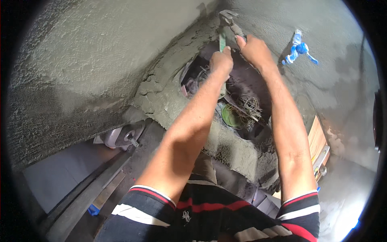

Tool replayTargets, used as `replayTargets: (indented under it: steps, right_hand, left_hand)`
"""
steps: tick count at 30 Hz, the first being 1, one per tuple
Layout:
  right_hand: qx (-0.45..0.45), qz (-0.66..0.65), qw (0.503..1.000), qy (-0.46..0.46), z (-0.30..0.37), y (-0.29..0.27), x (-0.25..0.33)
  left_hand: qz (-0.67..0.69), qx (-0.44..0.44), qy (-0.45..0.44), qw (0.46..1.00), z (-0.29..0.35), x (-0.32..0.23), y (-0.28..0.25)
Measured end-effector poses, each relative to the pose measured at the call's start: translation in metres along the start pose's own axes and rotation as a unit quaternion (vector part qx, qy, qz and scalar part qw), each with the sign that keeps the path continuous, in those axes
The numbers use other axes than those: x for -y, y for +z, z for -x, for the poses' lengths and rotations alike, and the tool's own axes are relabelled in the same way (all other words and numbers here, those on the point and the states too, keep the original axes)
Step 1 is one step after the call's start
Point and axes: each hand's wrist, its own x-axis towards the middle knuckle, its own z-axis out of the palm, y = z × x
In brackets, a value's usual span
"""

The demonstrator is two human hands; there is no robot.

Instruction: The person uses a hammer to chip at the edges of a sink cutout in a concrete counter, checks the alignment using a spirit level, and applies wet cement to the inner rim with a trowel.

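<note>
The right hand (254, 50) grips a claw hammer (237, 29); the left hand (221, 62) clasps what looks like a green chisel (222, 39).

The hammer (236, 29) is grey. Its head is pale and a bit shiny, and it sticks out sideways at the top. The handle is dull and looks rough. It slants down to the right, and its low end is tucked in the right hand (256, 51). The bar (222, 41) is green, thin and flat. It points almost straight away from the left hand (221, 62), which hides its low part. Its far end is close to the hammer's head, but I cannot tell if they touch.
</note>
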Motion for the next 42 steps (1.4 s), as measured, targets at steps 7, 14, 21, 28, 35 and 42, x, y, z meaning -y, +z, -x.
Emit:
replayTargets:
  steps: [7, 14, 21, 28, 35, 42]
  right_hand:
    - [-0.03, -0.089, 0.995, 0.019, 0.011, -0.024, 0.012]
    - [-0.078, -0.136, 0.988, 0.006, 0.022, -0.02, -0.002]
    - [-0.086, -0.143, 0.985, -0.054, 0.022, -0.068, 0.021]
    - [-0.128, -0.223, 0.965, -0.045, 0.04, -0.067, 0.003]
    - [-0.112, -0.202, 0.972, 0.027, 0.066, -0.034, -0.014]
    - [-0.169, -0.169, 0.971, 0.004, 0.08, 0.073, -0.058]
  left_hand:
    - [-0.113, 0.084, 0.0, 0.99, -0.022, -0.018, -0.051]
    - [-0.003, 0.053, 0.027, 0.998, 0.003, 0.014, -0.021]
    - [-0.193, 0.055, 0.018, 0.979, -0.008, 0.034, -0.021]
    - [-0.296, -0.042, 0.209, 0.931, 0.011, 0.024, -0.018]
    - [-0.266, -0.055, 0.234, 0.934, 0.0, 0.044, -0.025]
    - [-0.253, -0.042, 0.216, 0.942, -0.014, 0.052, -0.021]
